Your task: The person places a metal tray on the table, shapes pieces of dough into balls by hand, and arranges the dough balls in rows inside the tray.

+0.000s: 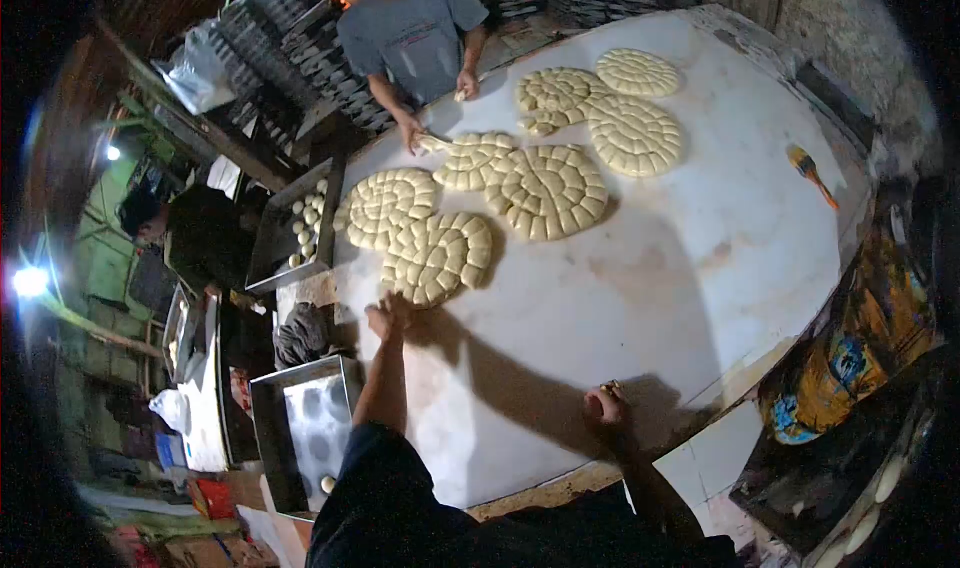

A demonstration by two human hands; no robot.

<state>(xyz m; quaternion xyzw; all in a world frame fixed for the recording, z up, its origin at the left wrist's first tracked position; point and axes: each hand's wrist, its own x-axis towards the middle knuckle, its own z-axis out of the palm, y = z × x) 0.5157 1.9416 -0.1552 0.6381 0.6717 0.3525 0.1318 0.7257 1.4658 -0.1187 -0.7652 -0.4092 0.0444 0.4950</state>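
Note:
My left hand (390,316) is at the near edge of a cut dough coil (437,258), its bent fingers closed on a dough piece at the coil's end; the fingertips are partly hidden. Curled up above the front of the table, my right hand (607,405) has a small pale bit showing at its fingers, too small to name. Beyond the nearest coil lie another scored dough coil (390,206) and a larger one (548,193). A small dough coil (474,161) touches the larger one.
Across the white table (640,298), a person in a grey shirt (425,43) handles dough. More dough coils (635,133) lie at the back. A brush (812,175) rests at the right. Metal trays (262,408) with dough balls (305,223) stand left, near another person (205,233).

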